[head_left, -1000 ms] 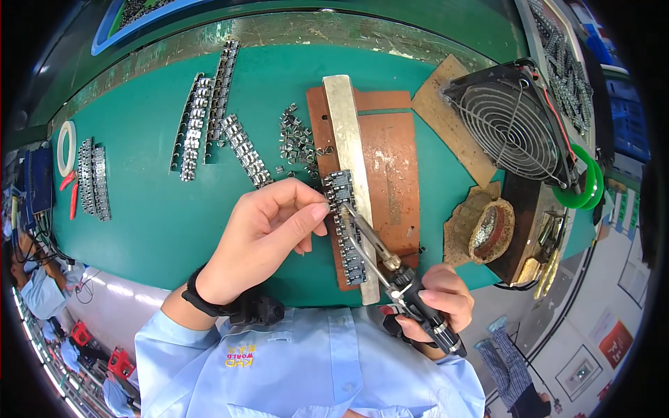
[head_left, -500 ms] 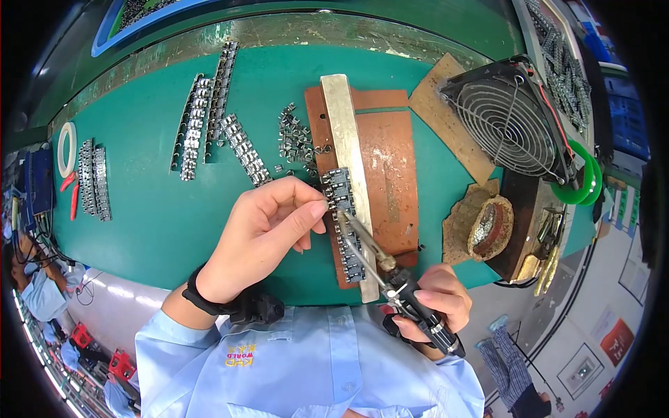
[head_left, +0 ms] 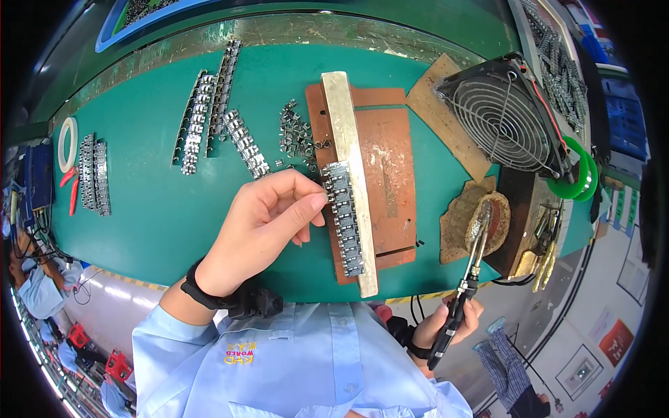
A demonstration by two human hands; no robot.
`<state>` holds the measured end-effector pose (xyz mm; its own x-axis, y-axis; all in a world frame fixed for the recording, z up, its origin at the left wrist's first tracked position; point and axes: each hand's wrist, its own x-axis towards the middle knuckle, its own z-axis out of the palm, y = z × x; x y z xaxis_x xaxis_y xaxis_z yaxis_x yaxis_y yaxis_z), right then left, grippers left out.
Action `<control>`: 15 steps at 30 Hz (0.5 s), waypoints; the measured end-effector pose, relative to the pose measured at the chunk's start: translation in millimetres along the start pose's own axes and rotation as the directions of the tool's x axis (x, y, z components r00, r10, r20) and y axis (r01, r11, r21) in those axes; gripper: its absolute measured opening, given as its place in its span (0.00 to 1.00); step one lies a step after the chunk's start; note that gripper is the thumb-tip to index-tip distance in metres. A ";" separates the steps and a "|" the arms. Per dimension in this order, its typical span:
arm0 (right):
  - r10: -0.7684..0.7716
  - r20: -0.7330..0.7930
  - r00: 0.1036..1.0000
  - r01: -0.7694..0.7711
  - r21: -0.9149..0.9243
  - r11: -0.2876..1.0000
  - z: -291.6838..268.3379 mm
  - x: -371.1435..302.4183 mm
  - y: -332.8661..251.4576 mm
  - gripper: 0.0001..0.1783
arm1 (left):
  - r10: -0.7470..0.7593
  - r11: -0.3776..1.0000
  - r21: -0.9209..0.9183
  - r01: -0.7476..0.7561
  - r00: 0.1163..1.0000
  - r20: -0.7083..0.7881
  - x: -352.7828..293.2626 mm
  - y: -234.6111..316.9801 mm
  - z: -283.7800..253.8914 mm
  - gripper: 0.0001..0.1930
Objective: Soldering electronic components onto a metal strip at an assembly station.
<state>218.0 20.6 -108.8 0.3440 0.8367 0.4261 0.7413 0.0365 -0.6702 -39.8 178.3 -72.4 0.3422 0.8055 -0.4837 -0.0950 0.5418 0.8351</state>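
My left hand [head_left: 261, 226] pinches the left side of a row of small metal parts [head_left: 343, 216] lined up against a long metal bar [head_left: 350, 167] on a brown board [head_left: 390, 167]. My right hand [head_left: 446, 324] grips the black handle of a soldering iron [head_left: 468, 279] low at the right. The iron's tip rests on a brown cleaning sponge [head_left: 488, 219], away from the row of parts. A black band sits on my left wrist.
Strips of finished metal parts [head_left: 209, 115] and a loose pile of small parts [head_left: 296, 132] lie on the green mat. A black fan [head_left: 505, 118] stands at the right, a green tape roll [head_left: 578, 174] beside it. A white tape roll [head_left: 66, 143] lies at the left.
My right hand has swung the soldering iron from the row of parts out to the right, onto the sponge. My left hand stays on the row.
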 end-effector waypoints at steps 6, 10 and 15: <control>-0.056 0.152 0.987 -0.021 0.464 0.885 7.7 20.3 -19.9 0.26 | -0.014 1.000 -0.022 0.014 1.000 -0.002 -4.5 -1.0 0.8 0.07; -0.225 0.368 0.902 0.002 0.519 0.855 9.1 48.2 -26.6 0.26 | -0.004 1.000 -0.026 0.004 1.000 -0.007 -6.5 -1.0 -1.4 0.06; -0.217 0.351 0.911 -0.007 0.538 0.843 15.7 51.5 -26.4 0.26 | -0.004 1.000 -0.019 0.004 1.000 0.004 -5.9 1.4 -2.2 0.06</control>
<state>207.1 71.2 -78.8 -0.0496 0.9460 0.3203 0.3120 0.3193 -0.8948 -44.0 174.9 -68.9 0.3466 0.8023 -0.4859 -0.1111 0.5495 0.8281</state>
